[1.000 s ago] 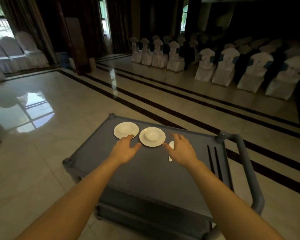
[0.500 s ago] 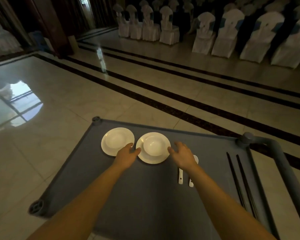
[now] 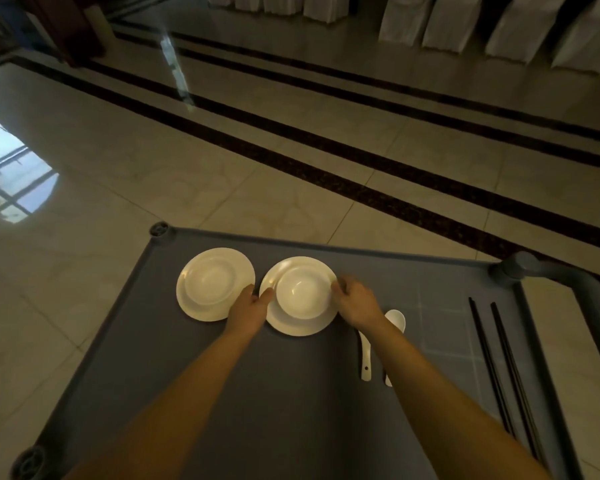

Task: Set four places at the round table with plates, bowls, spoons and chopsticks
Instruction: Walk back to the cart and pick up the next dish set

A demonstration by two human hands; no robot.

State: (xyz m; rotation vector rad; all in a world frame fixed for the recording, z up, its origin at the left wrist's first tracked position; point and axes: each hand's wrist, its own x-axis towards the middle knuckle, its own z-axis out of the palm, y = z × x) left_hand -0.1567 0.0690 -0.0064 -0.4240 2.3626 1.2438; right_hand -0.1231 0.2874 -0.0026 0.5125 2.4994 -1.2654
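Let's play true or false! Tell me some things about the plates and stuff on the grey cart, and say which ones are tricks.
1. Every plate has a bowl on it. True: the left plate carries the left bowl, and the right plate carries the right bowl.
2. Both hands hold the left plate. False: the left hand and the right hand hold the right plate by its two sides.
3. Two white spoons lie to the right of the right plate. True.
4. The chopsticks are in a bowl. False: they lie flat near the right edge of the cart.
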